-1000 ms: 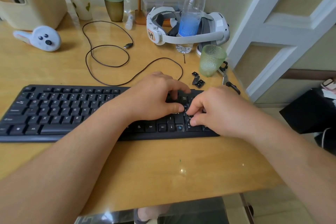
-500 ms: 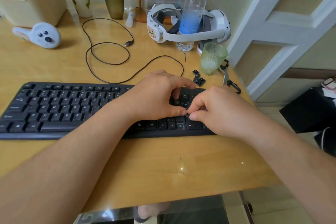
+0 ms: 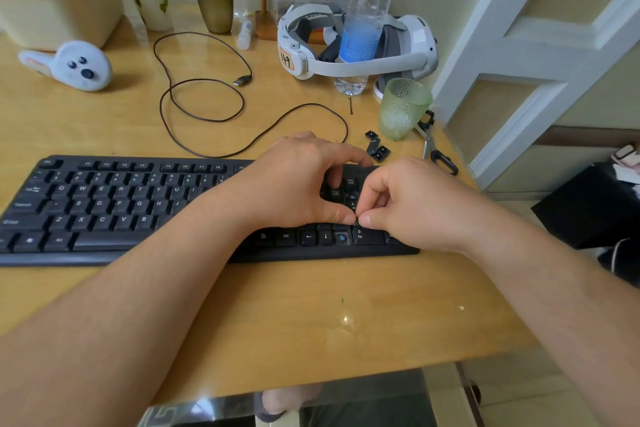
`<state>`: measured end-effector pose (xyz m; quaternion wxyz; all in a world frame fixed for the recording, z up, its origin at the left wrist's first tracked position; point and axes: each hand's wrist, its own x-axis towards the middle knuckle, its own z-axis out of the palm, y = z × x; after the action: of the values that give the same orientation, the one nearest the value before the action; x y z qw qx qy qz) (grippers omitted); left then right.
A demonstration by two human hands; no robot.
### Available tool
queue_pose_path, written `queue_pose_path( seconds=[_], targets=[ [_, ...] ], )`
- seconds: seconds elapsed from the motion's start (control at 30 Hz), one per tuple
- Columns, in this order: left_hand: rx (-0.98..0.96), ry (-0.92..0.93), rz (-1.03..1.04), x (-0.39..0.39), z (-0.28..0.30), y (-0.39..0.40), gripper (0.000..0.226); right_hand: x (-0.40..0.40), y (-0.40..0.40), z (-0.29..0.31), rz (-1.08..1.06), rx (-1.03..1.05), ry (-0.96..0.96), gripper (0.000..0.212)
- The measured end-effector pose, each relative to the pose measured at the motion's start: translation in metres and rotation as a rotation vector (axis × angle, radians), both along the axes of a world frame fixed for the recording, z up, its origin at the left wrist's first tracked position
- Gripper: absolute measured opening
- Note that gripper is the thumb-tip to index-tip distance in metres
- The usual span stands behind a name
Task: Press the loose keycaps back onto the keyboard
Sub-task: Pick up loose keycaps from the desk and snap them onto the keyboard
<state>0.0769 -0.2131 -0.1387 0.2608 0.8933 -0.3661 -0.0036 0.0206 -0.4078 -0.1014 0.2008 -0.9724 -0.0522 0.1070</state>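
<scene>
Both hands meet over the right end of the black keyboard [image 3: 138,211], thumbs touching. The left hand [image 3: 301,184] and right hand [image 3: 412,204] curl their fingers, hiding any keycap pinched there. Three loose keycaps [image 3: 376,147] lie just behind the keyboard.

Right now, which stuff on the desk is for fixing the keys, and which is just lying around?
For the job:
black keyboard
small loose black keycaps
left hand, right hand, both working at the number pad

Just lying about:
green bumpy glass cup
clear water bottle with blue cap
white headset
white bunny-shaped gadget
loose dark cable
paper cup
</scene>
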Motion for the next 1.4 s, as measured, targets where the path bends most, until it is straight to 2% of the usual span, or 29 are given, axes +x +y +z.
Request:
queue_pose_path(
  seconds=[0.3, 0.73, 1.23, 1.4],
  targets=[
    [0.010, -0.007, -0.005, 0.002, -0.004, 0.000, 0.076, 0.009, 0.003, 0.004, -0.040, -0.042, 0.033, 0.018],
    [-0.011, 0.013, 0.007, 0.000, -0.004, -0.002, 0.083, 0.009, 0.017, 0.015, 0.012, -0.169, 0.091, 0.019],
    [-0.005, -0.006, 0.067, -0.001, -0.001, -0.002, 0.079, 0.002, 0.018, 0.012, -0.004, -0.178, 0.075, 0.018],
    [-0.011, 0.016, 0.064, -0.002, -0.003, -0.004, 0.079, 0.007, 0.014, 0.015, -0.001, -0.143, 0.145, 0.017]
  ],
)
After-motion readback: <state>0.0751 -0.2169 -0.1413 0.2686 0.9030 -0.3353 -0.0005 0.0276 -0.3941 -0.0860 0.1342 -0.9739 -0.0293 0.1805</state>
